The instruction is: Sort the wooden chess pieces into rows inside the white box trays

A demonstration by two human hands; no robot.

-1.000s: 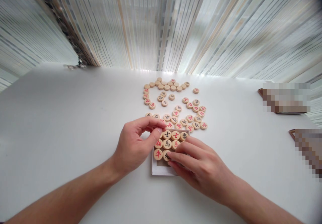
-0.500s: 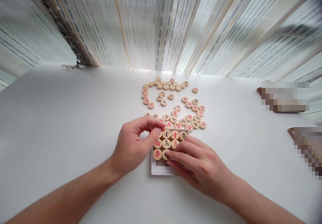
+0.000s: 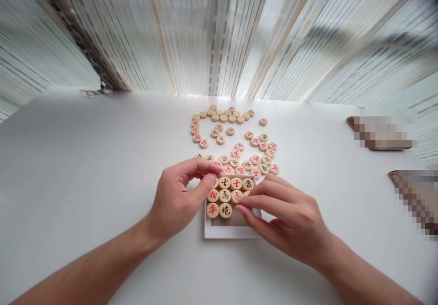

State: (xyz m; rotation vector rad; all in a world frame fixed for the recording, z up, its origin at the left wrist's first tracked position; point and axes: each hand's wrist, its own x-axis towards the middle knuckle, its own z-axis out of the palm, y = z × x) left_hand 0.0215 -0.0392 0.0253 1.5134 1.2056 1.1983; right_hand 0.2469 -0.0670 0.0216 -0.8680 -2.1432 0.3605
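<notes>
A shallow white box [image 3: 229,233] lies on the white table [image 3: 85,168] and holds several round wooden chess pieces [image 3: 225,196] with red or black characters. My left hand [image 3: 178,200] is at the box's far left corner, thumb and forefinger pinched on a piece there that is mostly hidden. My right hand [image 3: 290,218] lies over the right side of the box with its fingers stretched out. Its fingertips touch a red-marked piece [image 3: 237,196] in the middle row.
Several more loose chess pieces [image 3: 239,159] are scattered on the table just beyond the box, up to a curved row [image 3: 222,114] farther back. Two blurred brown objects [image 3: 383,134] [image 3: 414,197] sit at the right edge. A striped curtain hangs behind the table.
My right hand has drawn back to the right, uncovering the black-marked piece in the near row and the box's bare bottom. My left hand holds its pinch in place.
</notes>
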